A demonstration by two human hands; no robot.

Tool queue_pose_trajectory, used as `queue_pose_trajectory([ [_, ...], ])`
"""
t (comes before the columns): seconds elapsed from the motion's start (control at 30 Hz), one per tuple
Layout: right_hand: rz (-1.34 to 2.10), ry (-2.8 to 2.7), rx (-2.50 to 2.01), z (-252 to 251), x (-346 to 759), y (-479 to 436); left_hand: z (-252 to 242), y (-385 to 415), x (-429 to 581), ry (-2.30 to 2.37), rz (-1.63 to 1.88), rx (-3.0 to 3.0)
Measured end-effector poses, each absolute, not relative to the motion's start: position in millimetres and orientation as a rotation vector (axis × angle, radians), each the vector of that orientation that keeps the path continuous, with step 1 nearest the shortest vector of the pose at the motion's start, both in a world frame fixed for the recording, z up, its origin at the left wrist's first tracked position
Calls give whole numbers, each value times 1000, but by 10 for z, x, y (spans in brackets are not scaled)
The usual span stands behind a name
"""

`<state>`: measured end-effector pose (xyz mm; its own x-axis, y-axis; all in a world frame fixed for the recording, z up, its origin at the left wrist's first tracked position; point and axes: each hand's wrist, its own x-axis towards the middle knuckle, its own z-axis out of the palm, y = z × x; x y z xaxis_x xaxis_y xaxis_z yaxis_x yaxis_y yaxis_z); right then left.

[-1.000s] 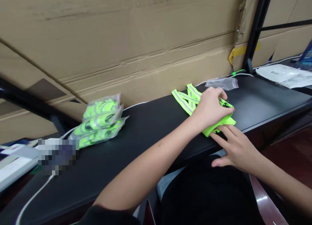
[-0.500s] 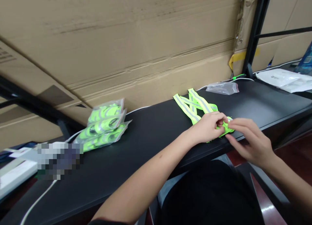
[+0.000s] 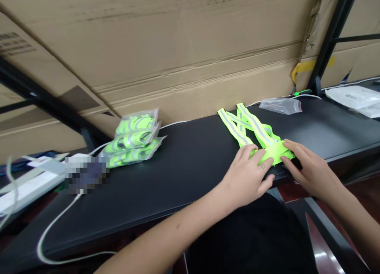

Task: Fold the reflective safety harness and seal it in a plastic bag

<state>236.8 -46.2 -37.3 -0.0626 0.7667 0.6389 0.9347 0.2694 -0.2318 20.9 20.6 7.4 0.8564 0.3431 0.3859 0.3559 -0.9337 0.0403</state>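
A neon-yellow reflective vest (image 3: pixel 258 125) made of straps with grey stripes lies on the black tabletop, two straps reaching toward the cardboard and crossing. Its near end is a flat folded band at the table's front edge. My left hand (image 3: pixel 247 175) rests with fingers spread, fingertips on the left part of that band. At the band's right end, my right hand (image 3: pixel 311 169) holds the layers between thumb and fingers. Part of the band is hidden under my fingers.
Several clear bags (image 3: pixel 133 141) of folded neon straps are stacked at left. An unfilled clear zip bag (image 3: pixel 280 105) lies behind the vest. White packets (image 3: pixel 353 97) are at far right. A white cable (image 3: pixel 44 236) curls at front left. Cardboard (image 3: pixel 190 40) walls the back.
My left hand has loosened from its pinch, moved nearer me and spread its fingers. The bunched near end is now a flat band. The view has shifted slightly.
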Motion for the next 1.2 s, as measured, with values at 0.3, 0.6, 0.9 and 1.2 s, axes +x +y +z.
queue_pose_trajectory([
  [0.3, -378, -2234, -1197, -295, 2135, -749, -159, -159, -257, -579, -754, -2852],
  [0.6, -348, -2455, -991, -71, 2039, -784, -159, -278, -676, -568, -1075, -2951],
  [0.9, 505, -2489, -1293, 427, 2007, -152, 154, 103, -607, -1235, -1040, -3220],
  [1.2, 673, -2397, -1350, 245, 1947, 323, 60, 365, -481, -1503, -918, -3153],
])
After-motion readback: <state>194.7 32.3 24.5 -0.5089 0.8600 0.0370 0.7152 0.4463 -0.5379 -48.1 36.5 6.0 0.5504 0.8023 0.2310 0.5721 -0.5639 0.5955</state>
